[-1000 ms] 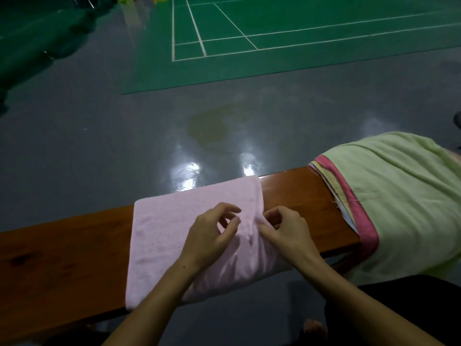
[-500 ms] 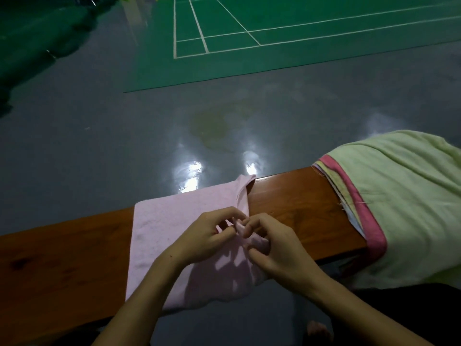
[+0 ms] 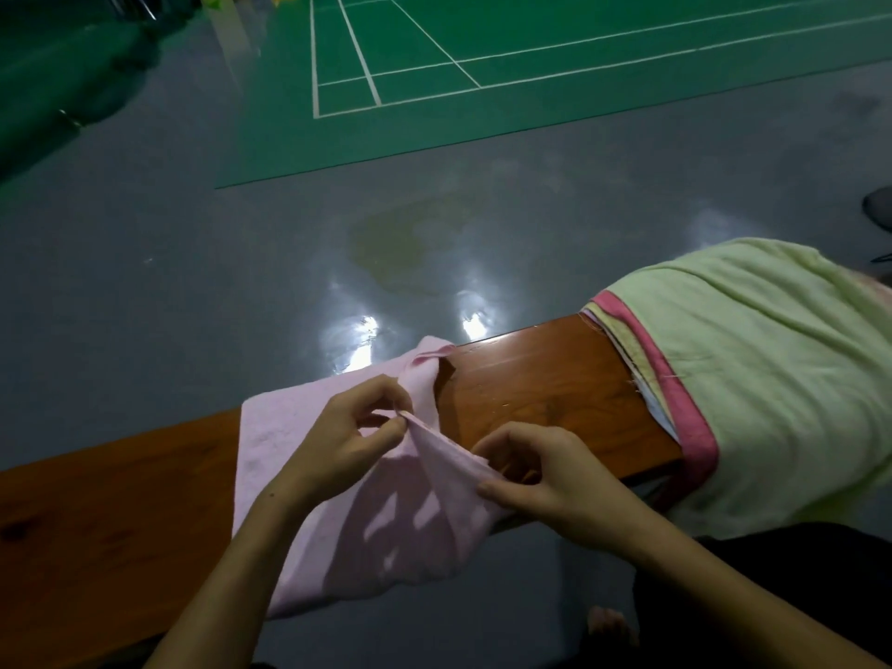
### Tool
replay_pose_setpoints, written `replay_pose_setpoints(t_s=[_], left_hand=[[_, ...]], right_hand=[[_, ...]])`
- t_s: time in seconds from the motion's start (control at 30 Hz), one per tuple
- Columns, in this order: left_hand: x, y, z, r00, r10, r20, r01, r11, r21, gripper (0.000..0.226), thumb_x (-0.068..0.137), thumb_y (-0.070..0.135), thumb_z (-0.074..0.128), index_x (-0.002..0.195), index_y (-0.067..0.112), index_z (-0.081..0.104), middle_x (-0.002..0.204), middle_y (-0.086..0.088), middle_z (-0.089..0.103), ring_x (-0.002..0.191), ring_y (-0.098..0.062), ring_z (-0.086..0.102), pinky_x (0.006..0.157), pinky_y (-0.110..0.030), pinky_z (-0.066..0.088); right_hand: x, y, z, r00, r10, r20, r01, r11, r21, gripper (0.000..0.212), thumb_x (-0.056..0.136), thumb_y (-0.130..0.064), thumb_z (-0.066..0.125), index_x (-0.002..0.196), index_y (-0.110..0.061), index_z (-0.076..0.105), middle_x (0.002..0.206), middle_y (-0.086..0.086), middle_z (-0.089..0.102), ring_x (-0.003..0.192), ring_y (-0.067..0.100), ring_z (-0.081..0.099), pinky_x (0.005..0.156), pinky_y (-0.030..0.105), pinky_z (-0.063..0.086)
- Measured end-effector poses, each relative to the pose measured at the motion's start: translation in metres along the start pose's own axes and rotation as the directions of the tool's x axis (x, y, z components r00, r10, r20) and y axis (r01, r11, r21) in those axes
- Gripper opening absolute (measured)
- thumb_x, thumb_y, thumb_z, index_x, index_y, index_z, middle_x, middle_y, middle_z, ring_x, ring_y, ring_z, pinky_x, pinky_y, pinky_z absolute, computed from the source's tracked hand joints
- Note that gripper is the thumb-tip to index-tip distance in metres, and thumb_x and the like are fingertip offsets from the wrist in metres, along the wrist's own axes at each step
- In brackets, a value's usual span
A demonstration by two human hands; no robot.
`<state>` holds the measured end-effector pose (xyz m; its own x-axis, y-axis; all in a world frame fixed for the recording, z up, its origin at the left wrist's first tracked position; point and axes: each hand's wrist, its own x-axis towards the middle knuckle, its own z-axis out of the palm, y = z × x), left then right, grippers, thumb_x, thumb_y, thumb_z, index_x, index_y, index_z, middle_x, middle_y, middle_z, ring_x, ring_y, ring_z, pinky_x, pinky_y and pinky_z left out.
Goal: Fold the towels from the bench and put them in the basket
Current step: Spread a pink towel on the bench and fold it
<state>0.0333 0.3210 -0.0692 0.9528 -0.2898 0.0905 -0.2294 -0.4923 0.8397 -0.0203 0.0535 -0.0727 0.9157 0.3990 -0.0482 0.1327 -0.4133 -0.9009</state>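
Observation:
A pale pink towel [image 3: 289,441] lies across the brown wooden bench [image 3: 545,388], its near part hanging over the front edge. My left hand [image 3: 347,437] pinches the towel's right edge and lifts it off the bench. My right hand [image 3: 545,475] pinches the same edge lower down, nearer to me. Between my hands the cloth is raised into a ridge. A stack of towels [image 3: 753,369], light green on top with a pink band, covers the bench's right end. No basket is in view.
Beyond the bench lies a shiny grey floor [image 3: 241,243] with light glare, and further off a green court [image 3: 531,55] with white lines. A dark object [image 3: 878,210] sits at the right edge. A bare foot [image 3: 608,625] shows below the bench.
The pink towel's right edge, flat on the bench a second ago, has been pinched by both hands and pulled up and leftward. More bare bench shows to its right.

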Motion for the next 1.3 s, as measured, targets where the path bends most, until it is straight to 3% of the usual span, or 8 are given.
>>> replay_pose_setpoints(t_s=[0.33,0.47,0.67,0.77,0.93,1.1,1.2,1.3], left_hand=[[-0.004,0.021,-0.024,0.998,-0.026,-0.055,0.013,0.972,-0.233,0.004,0.082,0.029,0.068,0.084,0.027,0.071,0.097,-0.005,0.072,0.109,-0.021,0.068,0.087,-0.029,0.061],[-0.008,0.025,-0.033,0.999,-0.034,-0.034,0.021,0.947,-0.319,0.016,0.077,0.036,0.073,0.085,0.022,0.072,0.117,-0.003,0.073,0.114,-0.025,0.069,0.088,-0.041,0.063],[-0.011,0.024,-0.038,1.000,0.004,-0.022,-0.012,0.923,-0.384,0.010,0.084,0.005,0.081,0.086,0.007,0.072,0.129,-0.009,0.071,0.118,-0.030,0.069,0.093,-0.051,0.062],[-0.013,0.022,-0.042,0.999,0.001,-0.046,-0.021,0.906,-0.424,0.007,0.081,-0.004,0.070,0.087,-0.005,0.066,0.125,-0.010,0.073,0.116,-0.032,0.070,0.092,-0.050,0.062],[-0.018,0.018,-0.054,0.997,-0.016,-0.075,-0.016,0.910,-0.413,0.010,0.083,-0.001,0.075,0.086,0.008,0.071,0.120,-0.010,0.074,0.110,-0.032,0.072,0.087,-0.046,0.064],[-0.023,-0.004,-0.071,0.982,0.015,-0.188,0.000,0.997,0.080,0.015,0.089,0.019,0.081,0.086,0.028,0.070,0.094,0.006,0.073,0.086,-0.020,0.069,0.069,-0.039,0.064],[-0.030,-0.016,-0.077,0.971,0.151,-0.187,-0.022,0.832,0.554,0.019,0.086,0.042,0.080,0.081,0.037,0.063,0.072,0.019,0.062,0.064,-0.011,0.061,0.051,-0.034,0.056],[-0.034,-0.015,-0.078,0.962,0.211,-0.176,-0.028,0.712,0.702,0.026,0.087,0.044,0.081,0.081,0.037,0.057,0.069,0.025,0.049,0.058,-0.006,0.051,0.049,-0.028,0.052]], right_hand=[[0.028,-0.009,0.006,0.999,-0.022,-0.035,0.024,0.998,0.058,0.016,0.095,-0.037,0.076,0.106,-0.026,0.074,0.099,-0.011,0.074,0.095,0.008,0.071,0.078,0.027,0.062],[0.045,-0.005,0.016,0.984,-0.007,-0.180,0.010,1.000,0.014,0.010,0.097,-0.037,0.072,0.102,-0.028,0.072,0.097,-0.015,0.070,0.093,0.005,0.068,0.078,0.027,0.062],[0.074,-0.002,0.035,0.932,-0.084,-0.352,0.122,0.989,0.087,0.007,0.095,-0.024,0.075,0.101,-0.024,0.076,0.140,-0.011,0.052,0.126,-0.014,0.047,0.092,0.010,0.052],[0.085,-0.004,0.045,0.924,-0.116,-0.365,0.188,0.968,0.168,0.008,0.093,-0.023,0.077,0.100,-0.024,0.078,0.154,-0.015,0.047,0.137,-0.011,0.044,0.096,0.020,0.056],[0.095,-0.013,0.051,0.911,-0.152,-0.383,0.239,0.952,0.192,0.012,0.091,-0.018,0.079,0.102,-0.016,0.081,0.131,-0.012,0.066,0.117,0.003,0.065,0.090,0.025,0.061],[0.104,-0.013,0.033,0.863,-0.337,-0.376,0.263,0.936,-0.235,0.012,0.085,-0.027,0.081,0.096,-0.022,0.082,0.126,-0.005,0.069,0.117,0.010,0.061,0.099,0.031,0.054],[0.106,-0.012,0.024,0.865,-0.423,-0.269,0.294,0.863,-0.412,0.012,0.084,-0.021,0.083,0.096,-0.020,0.082,0.125,0.001,0.068,0.113,0.017,0.059,0.094,0.029,0.054],[0.105,-0.015,0.023,0.864,-0.458,-0.209,0.303,0.805,-0.510,0.012,0.085,-0.018,0.084,0.097,-0.018,0.082,0.121,0.004,0.070,0.108,0.023,0.060,0.089,0.031,0.054]])
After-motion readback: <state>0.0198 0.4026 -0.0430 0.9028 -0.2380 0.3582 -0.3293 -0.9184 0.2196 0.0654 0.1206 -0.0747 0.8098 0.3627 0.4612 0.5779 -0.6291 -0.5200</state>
